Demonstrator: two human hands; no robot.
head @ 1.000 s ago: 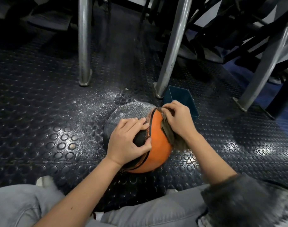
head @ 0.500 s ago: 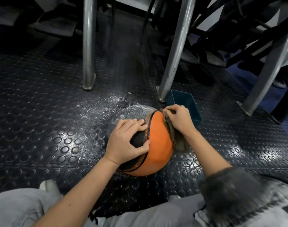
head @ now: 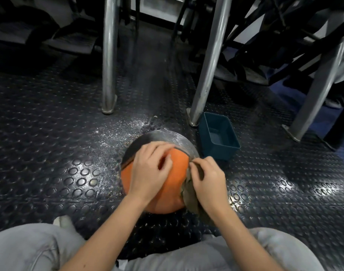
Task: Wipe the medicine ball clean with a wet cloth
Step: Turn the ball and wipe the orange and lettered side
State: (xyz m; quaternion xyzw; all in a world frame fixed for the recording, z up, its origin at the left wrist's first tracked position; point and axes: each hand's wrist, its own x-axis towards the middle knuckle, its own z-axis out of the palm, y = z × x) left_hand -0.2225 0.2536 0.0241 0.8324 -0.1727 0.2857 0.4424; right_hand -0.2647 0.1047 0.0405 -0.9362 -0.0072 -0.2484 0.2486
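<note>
The medicine ball [head: 173,184] sits on the floor [head: 49,153]; left hand [head: 149,173] on top, right hand [head: 208,178] holding the cloth [head: 190,198] against its right side; tub [head: 216,153] just behind-right, beside a metal leg [head: 208,65]

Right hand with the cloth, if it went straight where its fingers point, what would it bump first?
Probably the medicine ball itself: the right hand, pinching the cloth, points up-left across its grey top. Depth is hard to judge.
</note>
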